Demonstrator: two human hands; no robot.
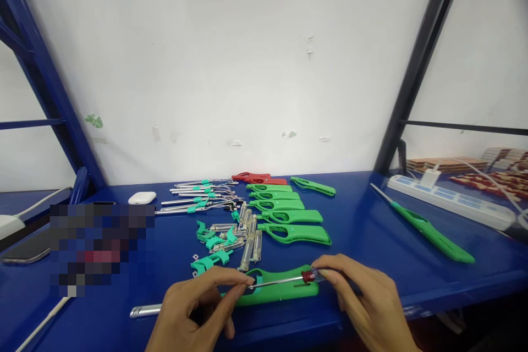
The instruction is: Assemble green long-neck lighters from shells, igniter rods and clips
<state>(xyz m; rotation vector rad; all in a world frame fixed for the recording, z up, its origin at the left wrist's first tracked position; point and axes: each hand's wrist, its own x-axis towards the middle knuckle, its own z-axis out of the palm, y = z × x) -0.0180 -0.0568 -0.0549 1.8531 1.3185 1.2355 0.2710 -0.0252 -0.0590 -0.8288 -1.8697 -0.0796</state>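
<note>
My right hand [363,297] grips a screwdriver [284,281] by its clear and red handle, the shaft pointing left. At the tip of that shaft, the thumb and forefinger of my left hand [202,308] are pinched together; whatever is between them is too small to make out. Under the screwdriver lies a green gas lighter [284,294] on the table, its metal tube [145,311] sticking out to the left behind my left hand. A teal trigger [258,281] shows in its opening.
Green handle shells [297,234] and red shells [264,178] lie in a stack behind. Beside them are clear gas tanks [247,250], teal triggers [206,263] and metal tubes [185,208]. A lighter [433,234] and a power strip [454,201] are at right, a white case [142,198] at left.
</note>
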